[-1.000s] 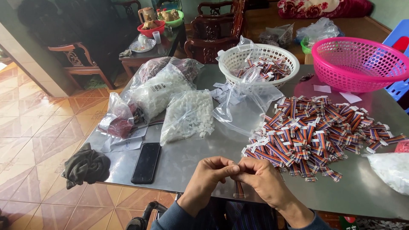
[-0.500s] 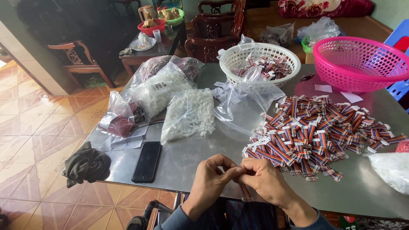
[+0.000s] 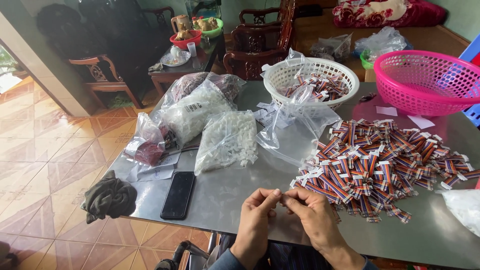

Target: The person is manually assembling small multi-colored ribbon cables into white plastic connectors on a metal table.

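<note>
Both hands meet at the near edge of the grey table (image 3: 235,190). Left hand (image 3: 256,220) and right hand (image 3: 312,217) have fingertips pinched together, thumbs against forefingers, closing on something small between them; the piece itself is too small and too hidden to make out.

Just right of the right hand's fingers, and beyond them: a wide heap of striped ribbon-cable pieces (image 3: 380,160) with white ends, spread loose on the tabletop. The nearest pieces lie just beside the right knuckles.

Beyond the fingertips, well apart: a clear bag of small white parts (image 3: 227,140), lying flat. Beside it, an empty-looking clear bag (image 3: 300,125) leaning against a white basket (image 3: 280,75) that holds more striped pieces.

Left of the left hand's fingers: a black phone (image 3: 178,194), face up. Further left, at the table corner, a dark crumpled cloth (image 3: 109,196).

Far right beyond the heap: a pink basket (image 3: 425,82). More filled clear bags (image 3: 195,107) sit beyond the phone.
</note>
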